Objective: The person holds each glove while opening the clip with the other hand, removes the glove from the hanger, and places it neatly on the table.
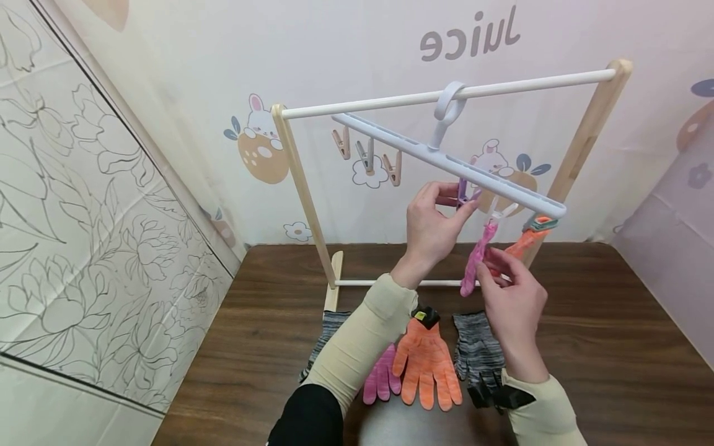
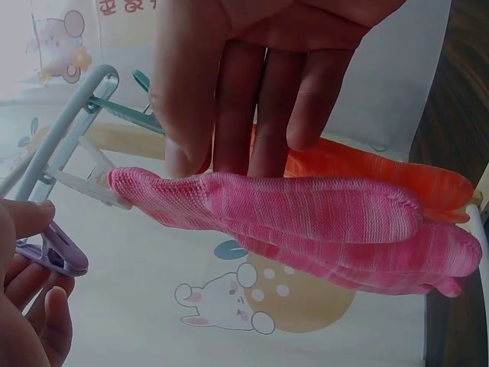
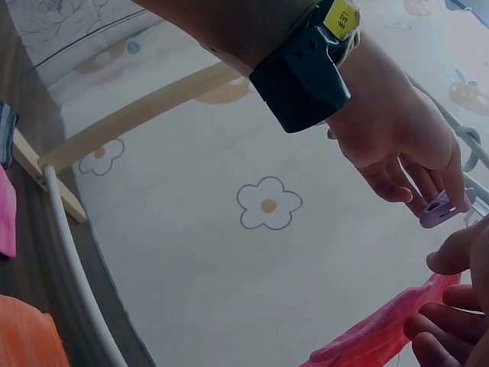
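Observation:
My left hand (image 1: pixel 431 226) pinches a purple clothespin (image 2: pixel 63 254) between thumb and fingers, just under the pale blue hanger (image 1: pixel 396 137). A pink knit glove (image 2: pixel 306 210) hangs from a white clothespin (image 1: pixel 498 214) near the hanger's right part. At that glove is my right hand (image 1: pixel 515 300), its fingers loosely bent and the thumb apart from them; the fingertips meet the glove's edge. Behind it an orange glove (image 2: pixel 382 176) hangs from a green clothespin (image 2: pixel 126 113) at the hanger's right end.
The hanger hooks over the white top bar (image 1: pixel 535 83) of a wooden-sided rack. Several clothespins, one grey (image 1: pixel 366 155), hang at its left. On the brown table (image 1: pixel 613 334) lie an orange glove (image 1: pixel 426 359), a pink glove (image 1: pixel 383 375) and grey gloves (image 1: pixel 476 344).

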A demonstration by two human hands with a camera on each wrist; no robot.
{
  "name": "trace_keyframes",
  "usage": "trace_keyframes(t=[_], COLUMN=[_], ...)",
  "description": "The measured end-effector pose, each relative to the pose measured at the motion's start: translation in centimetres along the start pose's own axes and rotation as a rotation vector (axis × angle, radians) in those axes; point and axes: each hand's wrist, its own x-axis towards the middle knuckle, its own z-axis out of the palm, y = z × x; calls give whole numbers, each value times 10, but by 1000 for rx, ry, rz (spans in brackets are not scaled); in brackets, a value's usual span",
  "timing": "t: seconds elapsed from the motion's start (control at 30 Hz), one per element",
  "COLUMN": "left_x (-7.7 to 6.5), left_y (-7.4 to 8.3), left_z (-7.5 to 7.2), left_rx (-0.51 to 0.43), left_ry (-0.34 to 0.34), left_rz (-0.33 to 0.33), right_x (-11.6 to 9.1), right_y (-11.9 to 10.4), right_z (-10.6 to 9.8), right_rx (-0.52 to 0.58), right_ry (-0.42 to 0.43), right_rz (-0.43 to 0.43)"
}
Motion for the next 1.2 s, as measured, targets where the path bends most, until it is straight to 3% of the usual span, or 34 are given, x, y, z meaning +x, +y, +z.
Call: trace_keyframes(t=[0.43, 1.2], left_x=[0, -3], left_y=[1, -4], left_z=[2, -1], left_rx=[-14, -31], left_ry=[8, 18], left_rz=[1, 2], right_x=[12, 11], right_y=[3, 0], right_z=[13, 7], right_rx=[7, 67], right_ry=[67, 48], right_rz=[-28, 51])
